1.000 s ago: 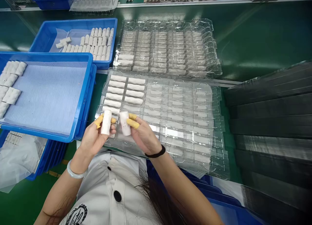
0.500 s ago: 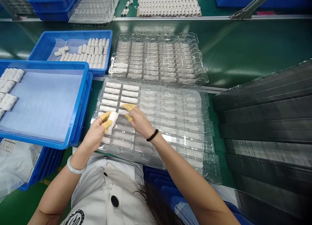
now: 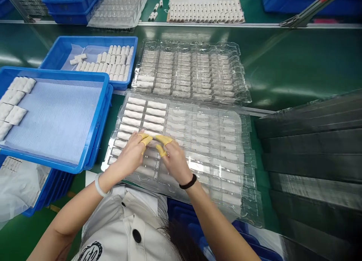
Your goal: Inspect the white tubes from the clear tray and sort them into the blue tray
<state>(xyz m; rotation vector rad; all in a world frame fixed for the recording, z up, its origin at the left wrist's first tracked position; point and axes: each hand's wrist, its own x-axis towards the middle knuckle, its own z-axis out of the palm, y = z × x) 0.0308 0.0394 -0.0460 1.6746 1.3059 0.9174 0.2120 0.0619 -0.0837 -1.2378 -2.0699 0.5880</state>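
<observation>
A clear plastic tray with rows of slots lies in front of me, soft white rolls filling the upper slots of its two left columns. Over those columns, my left hand, with yellow finger cots, is closed in a pinch on a white roll that is mostly hidden by the fingers. My right hand faces it from the right, its cotted thumb and index finger apart near the roll's other end. Whether they touch it is unclear.
At left, a blue tray holds flat white pieces. Behind it, a blue bin contains short white rolls. Another clear tray stack sits further back. Dark stacked panels stand at right.
My left hand has moved right and tipped the white roll from upright beside the tray's left column to over the second column. My right hand has shifted slightly lower and right. The view has also shifted.
</observation>
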